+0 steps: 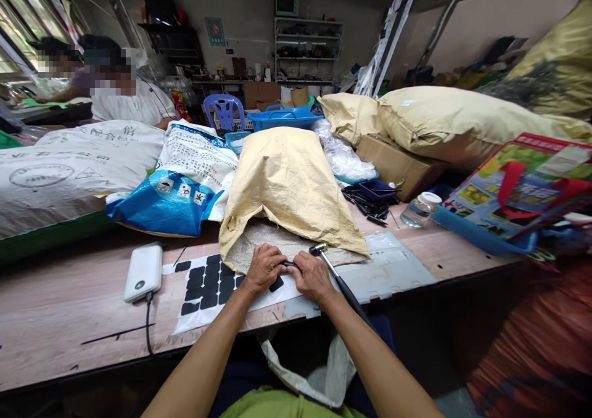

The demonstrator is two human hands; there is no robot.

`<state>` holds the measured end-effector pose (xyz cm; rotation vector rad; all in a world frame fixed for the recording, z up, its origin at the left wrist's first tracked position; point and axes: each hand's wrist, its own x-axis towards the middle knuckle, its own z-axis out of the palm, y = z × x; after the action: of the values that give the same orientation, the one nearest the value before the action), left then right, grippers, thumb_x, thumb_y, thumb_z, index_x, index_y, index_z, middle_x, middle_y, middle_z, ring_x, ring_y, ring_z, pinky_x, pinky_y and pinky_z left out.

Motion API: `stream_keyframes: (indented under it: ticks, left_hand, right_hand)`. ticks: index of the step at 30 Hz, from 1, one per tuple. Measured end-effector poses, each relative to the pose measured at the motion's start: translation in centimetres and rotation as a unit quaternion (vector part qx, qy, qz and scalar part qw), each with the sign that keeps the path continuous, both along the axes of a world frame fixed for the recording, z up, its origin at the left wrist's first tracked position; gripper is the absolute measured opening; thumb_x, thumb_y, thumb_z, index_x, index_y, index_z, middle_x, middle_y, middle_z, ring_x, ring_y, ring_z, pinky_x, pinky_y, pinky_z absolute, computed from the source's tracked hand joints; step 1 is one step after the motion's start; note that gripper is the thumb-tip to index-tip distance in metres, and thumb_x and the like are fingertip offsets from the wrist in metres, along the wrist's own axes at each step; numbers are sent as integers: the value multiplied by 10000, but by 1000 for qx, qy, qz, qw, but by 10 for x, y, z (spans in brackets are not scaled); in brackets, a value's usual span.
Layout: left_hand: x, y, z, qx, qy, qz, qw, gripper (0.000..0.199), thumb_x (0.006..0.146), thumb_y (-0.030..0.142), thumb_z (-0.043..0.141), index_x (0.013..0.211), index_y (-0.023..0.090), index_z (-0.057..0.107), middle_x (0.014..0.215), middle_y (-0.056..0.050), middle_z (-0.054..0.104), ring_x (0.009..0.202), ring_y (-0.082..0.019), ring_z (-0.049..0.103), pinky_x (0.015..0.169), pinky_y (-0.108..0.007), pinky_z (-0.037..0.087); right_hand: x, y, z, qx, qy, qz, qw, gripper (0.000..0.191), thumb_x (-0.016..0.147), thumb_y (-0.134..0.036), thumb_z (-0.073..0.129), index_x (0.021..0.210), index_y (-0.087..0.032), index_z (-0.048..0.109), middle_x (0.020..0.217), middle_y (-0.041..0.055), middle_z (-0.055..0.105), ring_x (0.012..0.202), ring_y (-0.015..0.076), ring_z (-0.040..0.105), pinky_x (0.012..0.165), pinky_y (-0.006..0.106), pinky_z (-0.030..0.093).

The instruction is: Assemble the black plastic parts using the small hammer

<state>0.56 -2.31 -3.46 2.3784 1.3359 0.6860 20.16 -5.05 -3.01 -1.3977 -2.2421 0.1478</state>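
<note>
Both my hands meet at the table's front, in front of the open mouth of a tan woven sack (pixel 287 171). Between them is a small dark, rod-like piece (pixel 290 264), mostly covered by fingers. My left hand (pixel 264 269) pinches one end; my right hand (pixel 312 275) is closed on the other. Under my left wrist lies a white backing sheet (pixel 182 325) with rows of black rounded-square stickers (pixel 210 282). A small hammer (pixel 340 276) with a black handle rests just right of my right hand, its head toward the sack.
A white power bank (pixel 143 273) with a cable lies on the left. Right of the sack are black pen-like parts (pixel 367 205), a clear jar (pixel 420 209) and a blue tray (pixel 485 230). Full sacks (pixel 83 171) line the left. Two people sit at the far left.
</note>
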Motion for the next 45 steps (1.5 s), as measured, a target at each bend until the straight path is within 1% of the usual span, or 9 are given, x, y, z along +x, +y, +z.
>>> stream_keyframes:
  ticks: [11,18,27,31,34,37,39,41,45]
  left_hand:
    - [0,-2,3,8,4,-1,1000,240,929,222,583,1102,277,740,1055,-39,706,1066,-244,525,999,-432,321]
    - [2,-2,2,9,28,-12,1000,241,941,216,551,1111,263,715,1075,-53,693,1084,-252,515,1006,-436,315]
    - [4,-4,2,15,36,-30,999,234,917,181,529,1056,252,703,1047,-58,671,1074,-253,517,1026,-440,308]
    - [4,-4,3,18,21,-4,1000,201,938,219,552,1067,259,701,1054,-48,681,1069,-250,526,999,-431,315]
    - [4,-5,5,12,7,19,1000,152,935,279,610,1047,265,712,1032,-40,690,1059,-248,529,991,-428,315]
    - [5,-5,7,0,-9,25,1000,142,906,352,682,1010,267,728,1005,-37,693,1055,-249,532,979,-419,322]
    - [5,-5,7,-8,-20,27,999,158,877,369,722,998,268,737,994,-32,694,1044,-247,535,967,-412,325]
    - [5,-4,7,-14,-30,34,999,162,857,363,745,992,273,743,979,-23,696,1028,-243,537,956,-407,325]
    - [5,-1,4,-31,-41,45,998,170,842,385,757,981,286,756,962,-19,704,1016,-248,538,936,-404,324]
  right_hand:
    - [-3,-2,4,7,33,-24,999,344,970,-535,578,887,-207,640,866,19,635,778,150,569,687,263,352]
    - [-2,-2,6,11,16,-1,1000,319,1019,-478,516,927,-207,657,882,25,640,809,154,582,708,266,359]
    - [1,-1,2,13,41,19,999,322,1011,-427,539,799,-200,624,833,31,628,766,152,562,684,272,351]
    - [-2,-2,5,6,51,3,999,310,1020,-448,520,862,-206,634,851,38,632,802,166,585,722,273,394]
    - [0,-7,14,11,68,-7,998,243,986,-446,573,1019,-221,657,938,53,652,898,195,609,801,290,440]
    - [15,-17,24,39,77,-56,995,292,942,-398,624,1179,-227,632,1055,82,659,1004,234,601,877,328,456]
    - [33,-25,27,55,57,-140,987,243,923,-341,625,1142,-235,643,1042,88,658,987,246,595,858,347,453]
    - [53,-33,25,44,9,-202,978,178,865,-348,681,1013,-251,661,969,80,646,927,254,590,762,339,436]
    - [78,-47,15,-27,-34,-228,973,119,869,-325,673,945,-250,621,887,51,643,809,229,595,667,319,383]
